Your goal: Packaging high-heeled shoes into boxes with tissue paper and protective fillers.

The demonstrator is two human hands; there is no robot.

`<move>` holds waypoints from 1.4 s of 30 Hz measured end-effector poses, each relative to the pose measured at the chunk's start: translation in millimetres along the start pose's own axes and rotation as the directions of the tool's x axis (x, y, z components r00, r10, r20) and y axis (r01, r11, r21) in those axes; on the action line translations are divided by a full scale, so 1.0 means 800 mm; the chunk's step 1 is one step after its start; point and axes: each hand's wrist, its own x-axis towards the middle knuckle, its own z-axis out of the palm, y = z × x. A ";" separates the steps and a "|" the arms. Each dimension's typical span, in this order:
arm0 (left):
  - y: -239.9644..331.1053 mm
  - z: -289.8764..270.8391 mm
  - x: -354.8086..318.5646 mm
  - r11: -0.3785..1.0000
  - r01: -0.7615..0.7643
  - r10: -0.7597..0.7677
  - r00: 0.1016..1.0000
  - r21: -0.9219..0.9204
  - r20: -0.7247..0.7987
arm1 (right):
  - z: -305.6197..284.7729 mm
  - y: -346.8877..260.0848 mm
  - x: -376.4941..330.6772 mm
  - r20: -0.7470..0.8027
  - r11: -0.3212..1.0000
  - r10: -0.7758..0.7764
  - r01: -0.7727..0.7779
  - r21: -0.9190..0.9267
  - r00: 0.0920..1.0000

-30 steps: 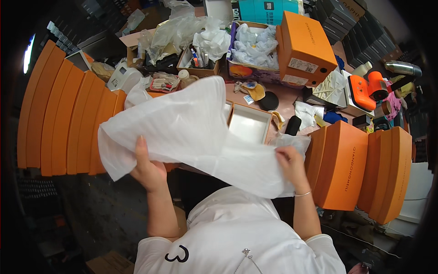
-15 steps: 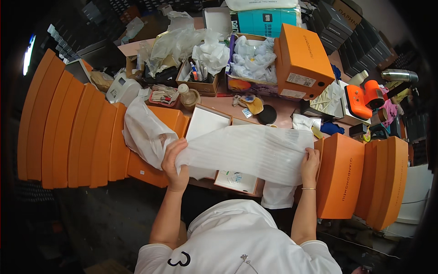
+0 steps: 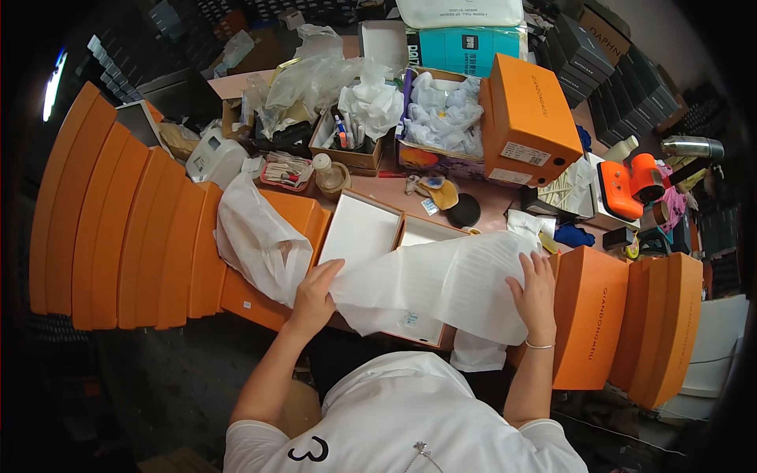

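Observation:
A sheet of white tissue paper (image 3: 426, 284) lies spread over the open shoebox (image 3: 361, 229), hiding much of its inside. My left hand (image 3: 314, 299) pinches the sheet's left edge between fingers and thumb. At the right end, my right hand (image 3: 535, 296) is open, its fingers spread over the paper's edge. Another crumpled piece of white tissue (image 3: 264, 236) rests on an orange box (image 3: 288, 206) left of my left hand. A further strip of white tissue (image 3: 479, 352) hangs over the front table edge below the sheet.
Orange shoeboxes (image 3: 130, 229) stand in a row at left, with more orange boxes (image 3: 590, 315) at right. Behind are a purple carton (image 3: 441, 162) of crumpled paper, a tall orange box (image 3: 530, 114), a jar (image 3: 330, 175) and an orange device (image 3: 619, 189).
The tissue sheet has dropped lower over the shoebox. My right hand has let go of its end and spread its fingers. My left hand has moved slightly right and down.

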 end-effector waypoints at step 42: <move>0.008 -0.063 0.014 0.961 -0.249 0.183 0.901 0.122 0.392 | 0.109 -0.080 -0.037 0.628 0.852 -0.488 0.487 0.192 0.607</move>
